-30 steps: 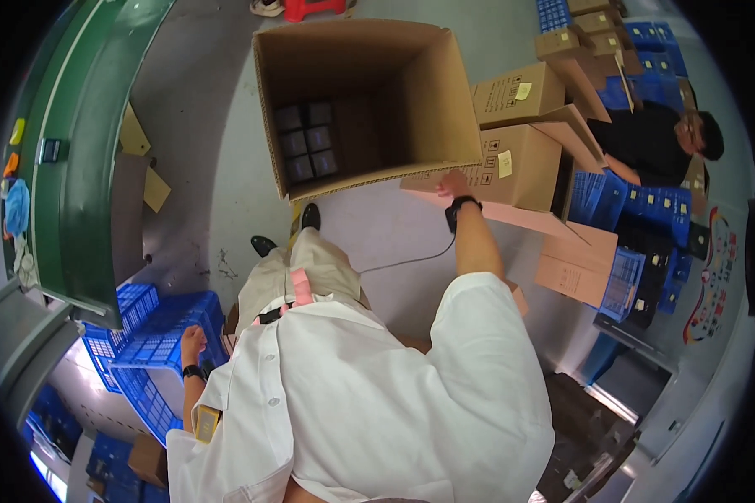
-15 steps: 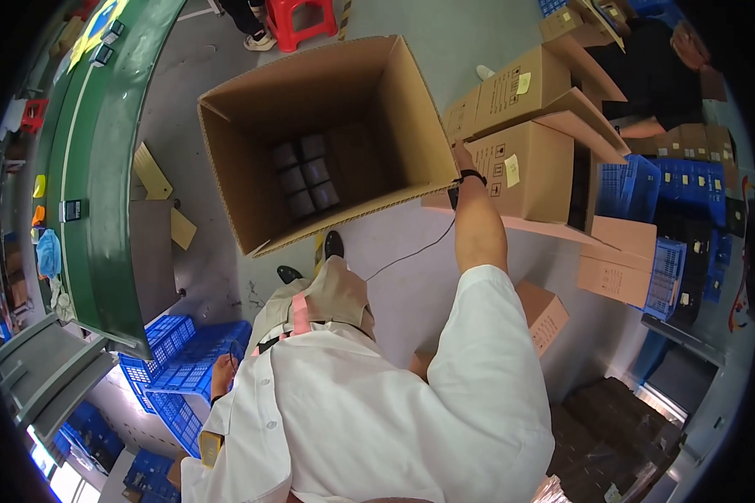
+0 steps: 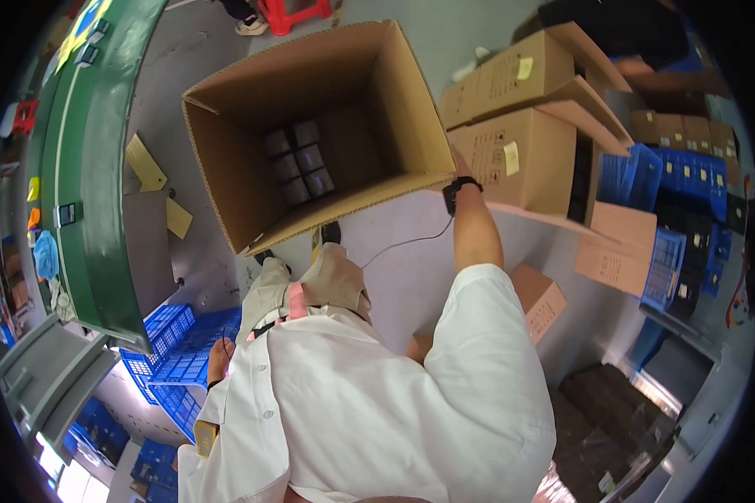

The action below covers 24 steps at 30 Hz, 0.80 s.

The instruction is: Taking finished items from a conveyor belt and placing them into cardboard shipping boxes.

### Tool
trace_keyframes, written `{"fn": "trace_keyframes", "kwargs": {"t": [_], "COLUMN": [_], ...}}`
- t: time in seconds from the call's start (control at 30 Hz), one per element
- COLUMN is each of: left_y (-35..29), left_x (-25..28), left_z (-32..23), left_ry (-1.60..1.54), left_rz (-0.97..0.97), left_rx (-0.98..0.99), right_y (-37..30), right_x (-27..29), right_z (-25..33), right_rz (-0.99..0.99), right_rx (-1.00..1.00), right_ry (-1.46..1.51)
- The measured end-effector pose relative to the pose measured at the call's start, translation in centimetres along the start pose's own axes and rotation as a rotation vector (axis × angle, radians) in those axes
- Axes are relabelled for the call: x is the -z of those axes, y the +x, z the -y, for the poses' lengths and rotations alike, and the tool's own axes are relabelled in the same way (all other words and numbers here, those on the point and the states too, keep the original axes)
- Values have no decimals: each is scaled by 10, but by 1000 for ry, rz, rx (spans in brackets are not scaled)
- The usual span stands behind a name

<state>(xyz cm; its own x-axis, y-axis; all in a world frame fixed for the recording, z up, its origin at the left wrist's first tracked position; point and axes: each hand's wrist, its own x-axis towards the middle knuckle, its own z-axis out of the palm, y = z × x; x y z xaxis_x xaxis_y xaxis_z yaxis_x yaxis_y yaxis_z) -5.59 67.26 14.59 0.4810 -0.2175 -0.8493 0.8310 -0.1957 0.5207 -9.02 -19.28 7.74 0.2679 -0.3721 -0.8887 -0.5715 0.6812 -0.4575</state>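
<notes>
Open carton [image 3: 415,105]: stood at your 12 o'clock, small pale boxes [image 3: 300,161] inside.
Right hand [image 3: 460,168]: was at the carton's four o'clock edge, beside a flapped box [image 3: 524,180]; fingers mostly hidden, grip impossible to tell.
Left hand [image 3: 218,360]: hung at your eight o'clock near blue crates [image 3: 169,333]; finger spread unclear.

open carton [image 3: 411,109]: brown. inside it: greyish-white boxes [image 3: 310,158]. right of it: brown cartons [image 3: 482,151], yellow stickers [image 3: 512,158]. left: green bench [image 3: 101,210]. below: white shirt [image 3: 352,402]. above: red stool [image 3: 274,17].
</notes>
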Motion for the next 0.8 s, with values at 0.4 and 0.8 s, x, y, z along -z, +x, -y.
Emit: {"fn": "trace_keyframes", "kwargs": {"t": [0.4,0.8], "left_y": [104,132], "left_x": [44,79], "left_z": [-103,-121], "left_ry": [683,708], "left_rz": [-3,8], "left_rx": [-85,-110], "right_y": [-162,-207], "right_x": [-117,-215], "right_z": [-391,-360], "right_rz": [499,231], "right_rx": [154,144], "right_ry": [-1271,-1152]}}
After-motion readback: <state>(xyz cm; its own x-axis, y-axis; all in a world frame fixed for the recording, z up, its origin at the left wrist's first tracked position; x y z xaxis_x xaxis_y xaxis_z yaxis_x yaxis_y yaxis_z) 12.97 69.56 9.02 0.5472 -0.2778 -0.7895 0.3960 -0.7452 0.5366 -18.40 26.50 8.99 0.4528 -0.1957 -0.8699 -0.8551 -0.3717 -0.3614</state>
